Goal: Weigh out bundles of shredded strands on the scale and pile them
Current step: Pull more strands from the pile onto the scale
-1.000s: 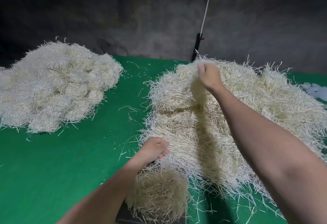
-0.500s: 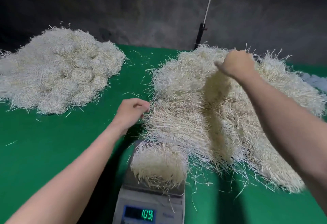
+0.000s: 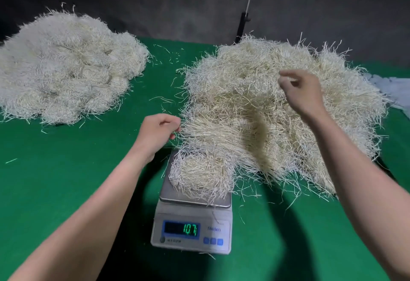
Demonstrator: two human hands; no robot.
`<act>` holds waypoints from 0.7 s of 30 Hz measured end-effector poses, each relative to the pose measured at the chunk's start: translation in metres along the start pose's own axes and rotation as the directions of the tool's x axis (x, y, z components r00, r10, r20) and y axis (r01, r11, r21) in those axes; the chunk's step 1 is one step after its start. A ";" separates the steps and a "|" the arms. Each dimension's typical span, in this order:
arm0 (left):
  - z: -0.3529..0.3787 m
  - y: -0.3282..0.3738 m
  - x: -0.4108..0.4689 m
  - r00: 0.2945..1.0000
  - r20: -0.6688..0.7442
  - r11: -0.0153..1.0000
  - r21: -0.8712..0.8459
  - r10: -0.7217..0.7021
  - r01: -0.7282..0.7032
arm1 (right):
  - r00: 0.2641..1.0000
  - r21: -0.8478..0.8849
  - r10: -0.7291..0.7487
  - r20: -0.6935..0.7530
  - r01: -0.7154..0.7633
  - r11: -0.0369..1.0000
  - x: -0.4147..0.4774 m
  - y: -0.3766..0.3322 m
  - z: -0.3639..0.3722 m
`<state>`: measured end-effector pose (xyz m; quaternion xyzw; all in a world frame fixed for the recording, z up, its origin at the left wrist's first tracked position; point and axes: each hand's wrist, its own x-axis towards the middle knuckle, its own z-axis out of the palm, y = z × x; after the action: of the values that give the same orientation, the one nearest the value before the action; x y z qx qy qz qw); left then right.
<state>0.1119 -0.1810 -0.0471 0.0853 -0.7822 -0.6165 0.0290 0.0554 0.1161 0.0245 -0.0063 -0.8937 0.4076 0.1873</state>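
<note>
Bench (image 3: 66,181): green covering that fills the lower and middle view. It carries two masses of pale strands and a scale, with stray strands scattered between them.

Loose heap (image 3: 255,107): the largest mass, cream shredded strands spread over the right half of the bench. Its near-left fringe reaches the back of the scale and touches the bundle lying there.

Piled bundles (image 3: 66,70): a mound of rounded, paler clumps at far left, well apart from the loose heap, with a strip of bare green between them.

Scale (image 3: 193,214): white body with a metal platform, standing near centre, just beside the loose heap's near edge.

Bundle (image 3: 199,174): a rounded wad of strands lying on the scale platform. It covers most of the platform, and strands hang over the front and right rims.

Left hand (image 3: 158,133): at the loose heap's left fringe, just behind the scale. Its fingers (image 3: 170,123) are curled, and the tips pinch a few thin strands from the heap's edge.

Right hand (image 3: 304,94): raised over the upper middle of the loose heap. Its fingers (image 3: 286,81) are curled inward and blurred, so I cannot tell whether they grip any strands.

White material (image 3: 395,87): crumpled, at the right edge of the bench behind the heap.

Pole (image 3: 243,25): thin, dark at its foot and pale above, rising against the dark wall behind the heap.

Display (image 3: 182,229): green digits on the front of the scale, reading 10.7.
</note>
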 end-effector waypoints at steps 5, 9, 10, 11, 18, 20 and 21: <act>-0.009 -0.010 -0.010 1.000 -0.015 0.999 -0.025 -0.021 0.021 | 0.987 0.136 0.005 0.160 -0.027 0.990 -0.076 0.005 0.021; -0.015 -0.015 -0.015 0.999 -0.022 0.998 -0.056 -0.031 0.030 | 0.983 0.250 0.066 0.171 -0.108 0.962 -0.102 0.014 0.029; -0.015 -0.015 -0.016 0.999 -0.020 0.998 -0.056 -0.032 0.030 | 0.981 0.265 0.072 0.182 -0.120 0.957 -0.106 0.016 0.030; -0.016 -0.015 -0.017 0.999 -0.016 0.998 -0.054 -0.031 0.030 | 0.978 0.269 0.075 0.196 -0.127 0.955 -0.110 0.019 0.031; -0.016 -0.014 -0.022 1.000 0.000 0.998 -0.050 -0.026 0.026 | 0.971 0.281 0.086 0.224 -0.149 0.948 -0.119 0.024 0.036; -0.015 -0.013 -0.022 1.000 0.003 0.999 -0.042 -0.027 0.027 | 0.972 0.284 0.071 0.226 -0.135 0.949 -0.119 0.024 0.037; -0.015 -0.013 -0.021 1.000 0.006 0.999 -0.036 -0.028 0.028 | 0.972 0.278 0.063 0.227 -0.127 0.952 -0.119 0.024 0.038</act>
<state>0.1365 -0.1947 -0.0548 0.0941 -0.7697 -0.6312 0.0197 0.1493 0.0849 -0.0553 0.0223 -0.8376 0.5415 0.0684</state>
